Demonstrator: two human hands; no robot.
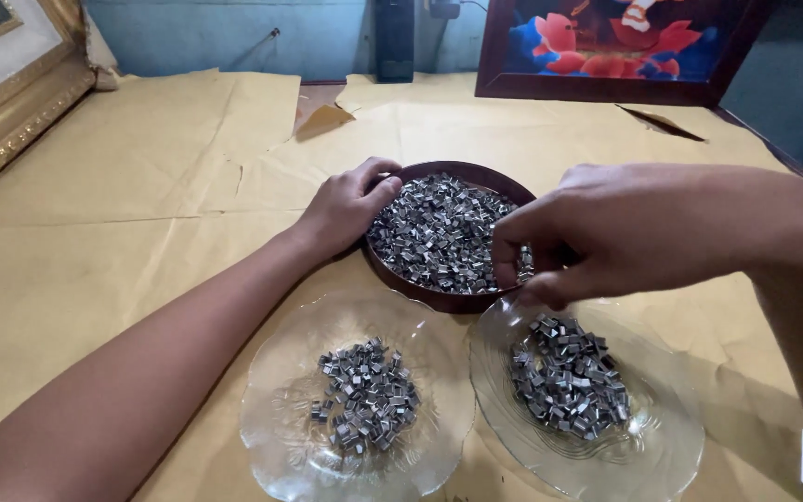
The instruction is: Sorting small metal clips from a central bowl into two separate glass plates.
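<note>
Worktop (141, 186), covered in tan paper sheets.

Brown bowl (462, 299): centre, heaped with small metal clips (434, 232).

Left hand (346, 209): lies flat and curled against the bowl's left rim, steadying it; holds nothing else.

Right hand (587, 232): fingertips pinched shut on one or two clips at the bowl's near-right edge, just above the right glass plate (662, 437).

Left glass plate (271, 437): near side, a smaller pile of clips (364, 395). The right plate carries a fuller pile (569, 376).

Handling note: a light pinch, few pieces at a time, with the bowl kept braced, would likely prevent spills.

Packages, labels: none visible. Gilt picture frame (11, 102), far left; dark-framed red flower picture (606, 46), far right, leaning on the blue wall.
</note>
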